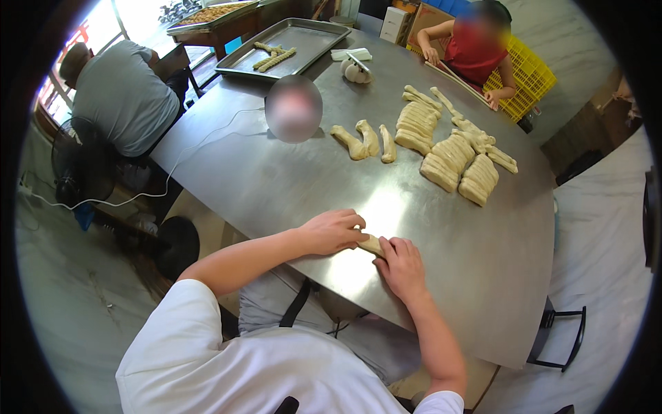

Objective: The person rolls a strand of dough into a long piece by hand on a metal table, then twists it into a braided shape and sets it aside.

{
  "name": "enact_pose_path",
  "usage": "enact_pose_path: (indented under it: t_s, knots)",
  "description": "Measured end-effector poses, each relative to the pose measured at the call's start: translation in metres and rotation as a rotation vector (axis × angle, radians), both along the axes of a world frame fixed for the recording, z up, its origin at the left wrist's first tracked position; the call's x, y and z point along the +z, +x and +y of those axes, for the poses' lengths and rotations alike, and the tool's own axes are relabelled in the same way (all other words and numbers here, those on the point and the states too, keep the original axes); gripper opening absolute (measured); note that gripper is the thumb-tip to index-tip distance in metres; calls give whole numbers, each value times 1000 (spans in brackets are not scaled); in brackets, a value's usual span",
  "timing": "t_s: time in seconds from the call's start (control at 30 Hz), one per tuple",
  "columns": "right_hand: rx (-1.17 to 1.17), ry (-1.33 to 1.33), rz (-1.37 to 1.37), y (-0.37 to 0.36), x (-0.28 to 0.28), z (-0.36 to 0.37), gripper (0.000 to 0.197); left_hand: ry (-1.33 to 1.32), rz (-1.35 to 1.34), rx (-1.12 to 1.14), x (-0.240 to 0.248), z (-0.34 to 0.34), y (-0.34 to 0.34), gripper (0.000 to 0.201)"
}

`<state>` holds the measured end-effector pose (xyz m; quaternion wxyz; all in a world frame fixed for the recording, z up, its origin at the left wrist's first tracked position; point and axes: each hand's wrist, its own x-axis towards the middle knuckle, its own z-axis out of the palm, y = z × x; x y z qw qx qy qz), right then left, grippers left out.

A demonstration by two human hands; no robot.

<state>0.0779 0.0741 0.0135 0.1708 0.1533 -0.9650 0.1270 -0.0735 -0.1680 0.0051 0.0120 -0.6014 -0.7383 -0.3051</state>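
A short strip of pale dough lies on the steel table near its front edge, spanning the gap between my hands. Over its left end curl the fingers of my left hand. My right hand grips the other end, thumb and fingers closed around it. Both palms hide parts of the strip. Farther back are three loose dough pieces, and to their right sit several rows of cut dough strips, pressed side by side. A few thinner strips lie in a loose heap behind those rows.
A metal tray with twisted dough stands at the far left, near a white-cabled blurred round object. Across the table, a person in red handles a long dough strip. Another person sits at left, near a black fan.
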Motion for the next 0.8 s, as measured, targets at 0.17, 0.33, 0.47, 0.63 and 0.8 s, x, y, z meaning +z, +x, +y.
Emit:
enact_pose_path:
  t_s: [0.17,0.33,0.47,0.63,0.8]
  knots:
    - [-89,-15,9,-6,-4,-23,47,75,26,140,-8,5,32,46]
    - [-74,-10,-69,3,-16,-9,37,-19,-24,147,-16,10,33,42]
    - [-154,-18,-71,32,-13,6,36,-46,5,119,-21,0,33,41]
    - [-180,-24,18,47,-19,12,35,9,178,156,-2,15,53,43]
    - [-235,-19,-125,52,-15,24,33,-188,96,80,-8,35,50,34]
